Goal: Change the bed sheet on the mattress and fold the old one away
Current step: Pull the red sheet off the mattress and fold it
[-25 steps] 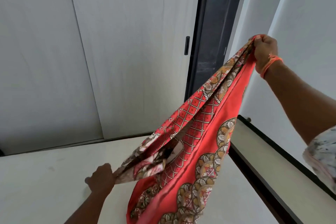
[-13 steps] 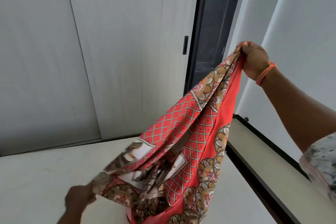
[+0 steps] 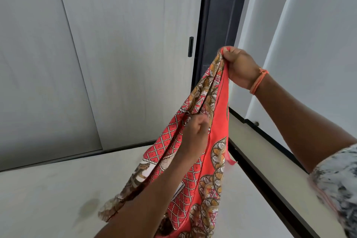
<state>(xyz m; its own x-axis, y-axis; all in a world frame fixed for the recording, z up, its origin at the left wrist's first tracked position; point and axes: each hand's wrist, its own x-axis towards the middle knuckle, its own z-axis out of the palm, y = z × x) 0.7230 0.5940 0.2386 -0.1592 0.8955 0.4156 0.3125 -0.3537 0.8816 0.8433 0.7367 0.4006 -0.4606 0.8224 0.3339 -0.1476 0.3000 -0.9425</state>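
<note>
One red patterned sheet (image 3: 195, 176) hangs gathered above one bare mattress (image 3: 48, 189). The right hand (image 3: 240, 67) grips its top edge in curled fingers; just below, the left hand (image 3: 194, 133) pinches a fold.

Two bare forearms in view, no sleeves reaching the wrists. Right wrist carries an orange thread band (image 3: 258, 81), several thin strands wound together, with a small knot on the upper side. Right upper arm shows the hem of a short sleeve (image 3: 337, 181): white fabric with a dark grey mottled print, pale pink edging along the hem.
</note>
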